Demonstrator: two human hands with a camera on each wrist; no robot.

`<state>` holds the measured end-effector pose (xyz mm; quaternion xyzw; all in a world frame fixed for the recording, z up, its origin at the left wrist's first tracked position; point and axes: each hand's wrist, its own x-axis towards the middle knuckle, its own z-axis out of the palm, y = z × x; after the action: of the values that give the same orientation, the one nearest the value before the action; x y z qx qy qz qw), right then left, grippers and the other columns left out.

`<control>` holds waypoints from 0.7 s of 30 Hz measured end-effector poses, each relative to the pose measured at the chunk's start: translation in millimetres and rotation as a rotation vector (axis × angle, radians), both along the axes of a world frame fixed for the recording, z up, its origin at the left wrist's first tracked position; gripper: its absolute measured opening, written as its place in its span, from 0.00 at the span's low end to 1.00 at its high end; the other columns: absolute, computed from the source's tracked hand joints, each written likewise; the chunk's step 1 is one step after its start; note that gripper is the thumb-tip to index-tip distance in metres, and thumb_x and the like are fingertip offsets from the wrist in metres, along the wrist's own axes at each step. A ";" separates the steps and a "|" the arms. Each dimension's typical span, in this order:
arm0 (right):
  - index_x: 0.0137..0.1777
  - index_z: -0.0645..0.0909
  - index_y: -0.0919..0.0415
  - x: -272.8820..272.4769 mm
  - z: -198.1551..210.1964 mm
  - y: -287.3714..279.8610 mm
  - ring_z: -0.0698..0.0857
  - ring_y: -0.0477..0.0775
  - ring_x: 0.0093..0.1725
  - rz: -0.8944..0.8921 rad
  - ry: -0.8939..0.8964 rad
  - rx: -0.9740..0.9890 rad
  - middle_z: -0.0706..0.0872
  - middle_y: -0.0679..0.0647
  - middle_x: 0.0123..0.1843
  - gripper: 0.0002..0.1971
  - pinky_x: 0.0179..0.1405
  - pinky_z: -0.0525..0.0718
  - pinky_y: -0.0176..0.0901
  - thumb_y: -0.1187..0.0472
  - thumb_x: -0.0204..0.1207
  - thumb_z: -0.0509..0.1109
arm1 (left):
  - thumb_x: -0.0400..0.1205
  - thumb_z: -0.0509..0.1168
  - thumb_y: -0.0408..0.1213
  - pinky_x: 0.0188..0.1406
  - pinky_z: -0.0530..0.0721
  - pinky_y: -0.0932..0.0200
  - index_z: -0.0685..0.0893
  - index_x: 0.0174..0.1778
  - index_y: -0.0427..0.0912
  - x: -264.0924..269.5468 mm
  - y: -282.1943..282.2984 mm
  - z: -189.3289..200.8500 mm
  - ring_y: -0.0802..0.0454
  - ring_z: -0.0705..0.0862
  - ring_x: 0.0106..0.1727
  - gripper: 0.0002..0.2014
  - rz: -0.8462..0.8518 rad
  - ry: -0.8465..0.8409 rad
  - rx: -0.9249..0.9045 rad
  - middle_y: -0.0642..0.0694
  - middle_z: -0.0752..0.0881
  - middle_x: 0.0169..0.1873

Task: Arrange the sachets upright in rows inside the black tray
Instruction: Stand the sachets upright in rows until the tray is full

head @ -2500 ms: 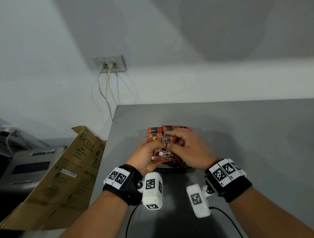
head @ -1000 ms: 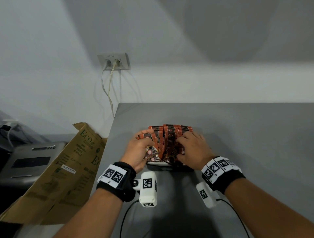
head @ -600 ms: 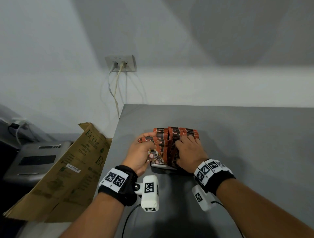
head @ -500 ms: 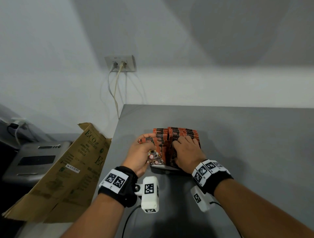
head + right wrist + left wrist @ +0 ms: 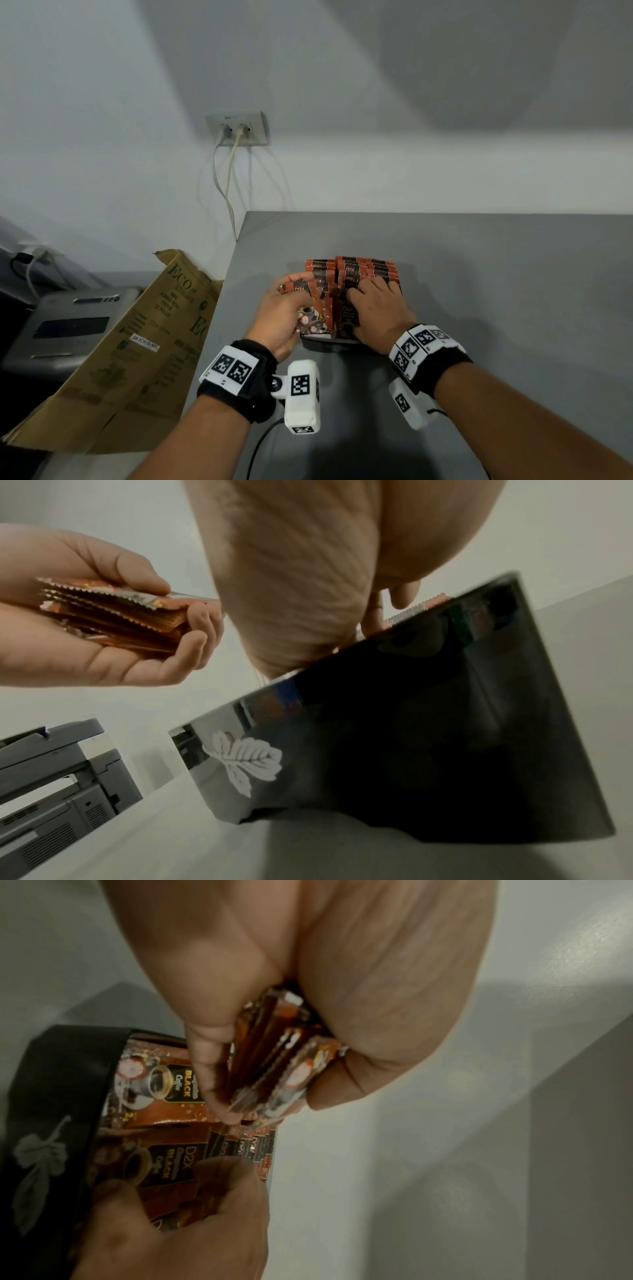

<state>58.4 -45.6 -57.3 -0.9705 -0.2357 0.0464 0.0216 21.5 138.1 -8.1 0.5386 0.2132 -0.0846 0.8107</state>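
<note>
A black tray (image 5: 320, 338) with a leaf motif stands on the grey table, packed with rows of upright red-brown coffee sachets (image 5: 352, 270). My left hand (image 5: 279, 313) hovers at the tray's left edge and grips a fanned bundle of sachets (image 5: 301, 287), held between thumb and fingers in the left wrist view (image 5: 274, 1066). My right hand (image 5: 375, 308) lies over the near right rows, fingers curled onto the sachet tops and thumb on the front sachet (image 5: 171, 1161). The tray's glossy near wall (image 5: 428, 737) hides the sachets' lower parts.
A brown cardboard box (image 5: 137, 342) leans beside the table's left edge, with a grey printer (image 5: 68, 325) behind it. A wall socket (image 5: 236, 128) with two cables hangs over the back left corner. Bare grey tabletop (image 5: 496, 291) extends to the right of the tray.
Both hands were together on one bundle over the tray. The left has since drawn left with the bundle, the right has dropped onto the rows. Little moved in the last half second.
</note>
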 end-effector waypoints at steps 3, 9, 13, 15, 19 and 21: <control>0.69 0.74 0.51 0.5 -1.2 1.2 0.72 0.56 0.66 -0.005 0.010 0.009 0.77 0.51 0.65 0.26 0.66 0.69 0.52 0.48 0.72 0.74 | 0.74 0.57 0.11 0.52 0.88 0.39 0.84 0.61 0.30 0.5 1.9 0.1 0.31 0.88 0.49 0.23 0.004 0.001 0.015 0.25 0.89 0.52; 0.65 0.76 0.46 1.9 10.7 -18.7 0.72 0.52 0.64 -0.040 0.051 0.116 0.76 0.45 0.63 0.28 0.67 0.70 0.49 0.40 0.66 0.77 | 0.74 0.57 0.11 0.48 0.88 0.45 0.85 0.59 0.34 -0.2 6.4 0.7 0.35 0.89 0.47 0.22 -0.009 0.006 0.026 0.30 0.90 0.49; 0.54 0.73 0.42 1.9 16.4 -41.9 0.73 0.49 0.61 -0.043 0.075 0.076 0.75 0.43 0.58 0.24 0.63 0.70 0.46 0.40 0.63 0.79 | 0.74 0.57 0.11 0.49 0.87 0.43 0.84 0.61 0.31 0.0 2.0 1.7 0.34 0.88 0.48 0.23 -0.022 0.014 0.021 0.26 0.89 0.51; 0.50 0.70 0.41 0.6 12.8 -45.7 0.74 0.49 0.60 -0.037 0.084 0.053 0.76 0.43 0.57 0.22 0.61 0.70 0.45 0.41 0.64 0.79 | 0.74 0.57 0.11 0.51 0.88 0.40 0.83 0.64 0.30 0.4 -1.3 1.1 0.33 0.88 0.49 0.24 -0.036 0.018 0.015 0.24 0.88 0.53; 0.48 0.71 0.43 -0.8 5.6 -47.0 0.76 0.50 0.59 -0.064 0.072 0.060 0.78 0.43 0.55 0.18 0.61 0.71 0.46 0.47 0.66 0.78 | 0.74 0.58 0.12 0.59 0.85 0.30 0.83 0.64 0.31 -0.7 -4.8 3.3 0.30 0.88 0.50 0.24 -0.050 0.018 0.014 0.25 0.89 0.54; 0.47 0.71 0.44 -1.5 4.4 -48.1 0.76 0.50 0.59 -0.083 0.071 0.054 0.78 0.43 0.55 0.18 0.61 0.72 0.46 0.49 0.66 0.78 | 0.75 0.58 0.12 0.60 0.83 0.28 0.82 0.65 0.32 -0.9 -4.1 2.9 0.31 0.88 0.50 0.24 -0.049 0.020 0.022 0.25 0.88 0.56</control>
<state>56.9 -93.7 -52.8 -0.9763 -0.1954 0.0732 0.0582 20.6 134.0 -5.2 0.5519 0.2088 -0.1074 0.8002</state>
